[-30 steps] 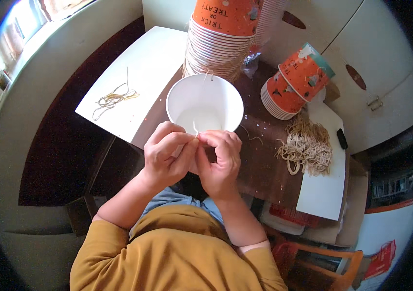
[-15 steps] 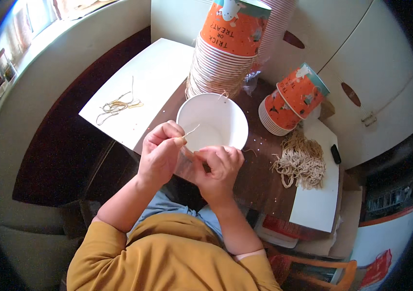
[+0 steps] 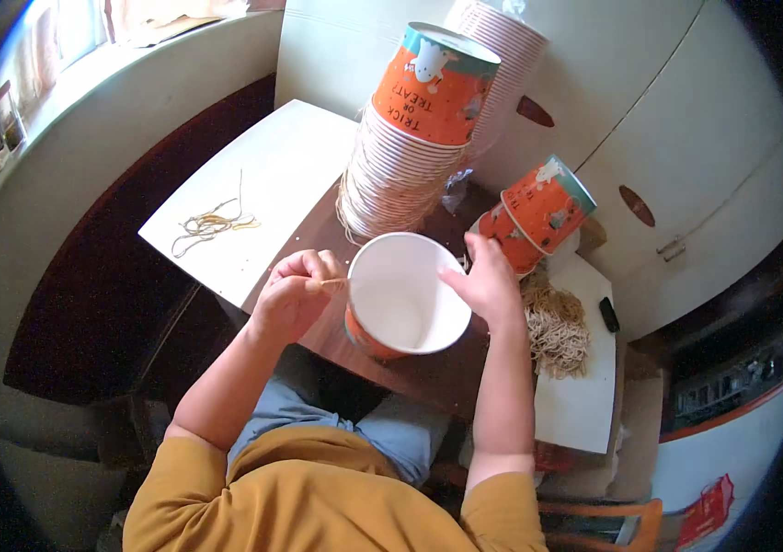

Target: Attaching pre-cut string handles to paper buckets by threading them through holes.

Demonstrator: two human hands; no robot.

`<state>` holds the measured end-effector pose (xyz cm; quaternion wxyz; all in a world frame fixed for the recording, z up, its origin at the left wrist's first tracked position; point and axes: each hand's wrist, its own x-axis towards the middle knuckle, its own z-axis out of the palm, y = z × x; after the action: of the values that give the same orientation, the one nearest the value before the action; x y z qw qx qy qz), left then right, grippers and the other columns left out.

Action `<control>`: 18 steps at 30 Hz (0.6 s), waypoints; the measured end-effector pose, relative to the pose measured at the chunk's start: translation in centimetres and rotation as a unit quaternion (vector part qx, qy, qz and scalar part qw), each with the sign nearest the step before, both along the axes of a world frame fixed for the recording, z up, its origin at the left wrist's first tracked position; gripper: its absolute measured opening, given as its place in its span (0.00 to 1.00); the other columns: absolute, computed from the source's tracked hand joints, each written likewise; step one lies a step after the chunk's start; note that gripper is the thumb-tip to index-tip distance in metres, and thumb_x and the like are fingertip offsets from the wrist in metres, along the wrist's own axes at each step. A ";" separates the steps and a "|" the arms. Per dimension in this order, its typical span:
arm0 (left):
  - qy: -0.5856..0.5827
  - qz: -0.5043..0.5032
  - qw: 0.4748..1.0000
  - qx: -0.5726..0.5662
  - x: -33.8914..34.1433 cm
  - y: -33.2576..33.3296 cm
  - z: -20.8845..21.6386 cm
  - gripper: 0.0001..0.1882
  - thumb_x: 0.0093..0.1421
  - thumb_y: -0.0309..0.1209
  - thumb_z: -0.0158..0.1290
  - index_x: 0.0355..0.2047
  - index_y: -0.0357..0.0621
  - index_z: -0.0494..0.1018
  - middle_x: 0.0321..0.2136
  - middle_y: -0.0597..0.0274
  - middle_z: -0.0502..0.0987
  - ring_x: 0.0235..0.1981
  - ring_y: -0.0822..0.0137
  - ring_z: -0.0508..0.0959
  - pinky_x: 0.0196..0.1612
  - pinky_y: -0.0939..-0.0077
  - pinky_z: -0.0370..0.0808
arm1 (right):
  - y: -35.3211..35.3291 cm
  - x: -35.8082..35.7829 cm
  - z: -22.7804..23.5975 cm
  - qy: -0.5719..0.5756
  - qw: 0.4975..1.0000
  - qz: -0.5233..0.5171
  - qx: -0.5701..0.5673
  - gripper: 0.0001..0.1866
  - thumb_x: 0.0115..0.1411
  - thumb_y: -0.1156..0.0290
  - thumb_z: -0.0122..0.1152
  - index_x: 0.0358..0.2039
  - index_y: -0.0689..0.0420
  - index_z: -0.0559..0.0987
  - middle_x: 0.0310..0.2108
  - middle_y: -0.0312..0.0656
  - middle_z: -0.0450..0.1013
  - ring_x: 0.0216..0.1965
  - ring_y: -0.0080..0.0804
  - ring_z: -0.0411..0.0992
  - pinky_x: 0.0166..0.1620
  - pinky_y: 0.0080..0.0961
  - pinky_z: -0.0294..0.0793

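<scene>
A white-lined paper bucket (image 3: 400, 299) stands on the brown table in front of me, mouth up, with some orange showing on its outer wall. My left hand (image 3: 297, 287) is closed in a pinch on a thin beige cord (image 3: 334, 283) beside the bucket's left rim. My right hand (image 3: 491, 283) is at the right rim, fingers stretched and apart, the thumb over the mouth. Whether it presses on the rim is hard to tell. Beyond the bucket rises a tall stack of upside-down orange buckets (image 3: 430, 87) with cords hanging around their rims.
A shorter orange bucket stack (image 3: 543, 207) is at the right, beside a heap of beige cords (image 3: 557, 331). Several loose cords (image 3: 212, 225) lie on the white board at left. A small black object (image 3: 609, 315) lies at far right. Another pale stack (image 3: 502, 55) stands behind.
The bucket has come upright and turned, its cord now at the left side. My right hand has moved from the near rim to the right rim and opened. My left hand still pinches a cord.
</scene>
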<state>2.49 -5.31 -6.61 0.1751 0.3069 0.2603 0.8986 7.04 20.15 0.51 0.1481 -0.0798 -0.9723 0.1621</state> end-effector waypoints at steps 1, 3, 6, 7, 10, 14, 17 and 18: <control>0.009 0.006 1.000 -0.001 0.1 0.0 -0.1 0.06 0.52 0.29 0.49 0.21 0.42 0.66 0.25 0.61 0.66 0.31 0.66 0.66 0.38 0.73 0.63 | 1.2 -0.7 -0.4 -0.102 0.993 -0.024 0.059 0.23 0.47 0.68 0.65 0.44 0.65 0.76 0.40 0.53 0.75 0.42 0.43 0.75 0.45 0.35 0.74; 0.058 0.072 0.994 -0.051 -0.7 -0.9 -0.4 0.11 0.54 0.35 0.50 0.29 0.38 0.72 0.31 0.57 0.71 0.37 0.64 0.69 0.44 0.72 0.65 | 2.7 -1.4 -1.7 -0.196 0.976 0.015 -0.091 0.17 0.49 0.68 0.63 0.37 0.65 0.78 0.32 0.51 0.78 0.33 0.41 0.77 0.39 0.32 0.75; -0.067 0.137 0.964 -0.216 -1.7 -2.4 -1.1 0.25 0.60 0.49 0.46 0.41 0.36 0.74 0.40 0.54 0.75 0.39 0.66 0.73 0.47 0.71 0.68 | 0.6 0.6 0.3 -0.074 0.984 0.027 -0.158 0.13 0.53 0.70 0.59 0.37 0.63 0.79 0.28 0.50 0.77 0.30 0.40 0.77 0.36 0.30 0.74; -0.082 0.134 0.946 -0.282 -2.1 -2.7 -0.6 0.27 0.61 0.51 0.44 0.43 0.37 0.73 0.40 0.55 0.76 0.39 0.67 0.74 0.47 0.71 0.69 | -0.7 1.4 1.3 0.017 0.989 0.035 -0.141 0.13 0.53 0.70 0.57 0.37 0.62 0.79 0.29 0.51 0.77 0.32 0.38 0.77 0.38 0.30 0.74; 0.016 0.038 0.949 -0.312 -3.6 -2.3 1.7 0.38 0.61 0.60 0.41 0.57 0.39 0.63 0.49 0.56 0.71 0.47 0.67 0.72 0.51 0.70 0.67 | -2.3 2.6 4.0 0.289 0.931 0.217 0.043 0.21 0.52 0.74 0.56 0.49 0.60 0.75 0.48 0.53 0.71 0.48 0.49 0.71 0.52 0.39 0.67; 0.202 0.196 0.941 -0.189 -4.8 -1.2 12.7 0.55 0.46 0.53 0.65 0.64 0.37 0.48 0.58 0.53 0.62 0.60 0.61 0.62 0.62 0.62 0.59 | -4.5 3.1 10.1 0.253 0.922 0.290 0.043 0.38 0.47 0.73 0.62 0.61 0.59 0.62 0.61 0.47 0.60 0.61 0.41 0.60 0.59 0.36 0.62; 0.358 0.343 0.862 -0.103 -8.0 -0.1 19.2 0.58 0.41 0.47 0.70 0.64 0.36 0.48 0.58 0.51 0.63 0.60 0.60 0.62 0.61 0.63 0.60 | -4.9 -0.4 13.9 0.340 0.846 0.305 -0.275 0.38 0.55 0.67 0.59 0.63 0.62 0.56 0.61 0.44 0.59 0.61 0.36 0.59 0.59 0.32 0.61; 0.441 0.431 0.775 -0.140 -10.1 -0.2 20.8 0.58 0.39 0.47 0.71 0.64 0.38 0.49 0.58 0.50 0.63 0.60 0.60 0.62 0.61 0.62 0.60 | -4.5 -1.6 15.2 0.336 0.826 0.351 -0.286 0.35 0.58 0.65 0.55 0.63 0.63 0.56 0.60 0.44 0.60 0.60 0.34 0.59 0.59 0.31 0.61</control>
<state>-7.64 -5.51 14.15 -0.3234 0.4975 0.5368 0.5998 5.48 15.68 15.72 0.3690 0.2870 -0.7350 0.4911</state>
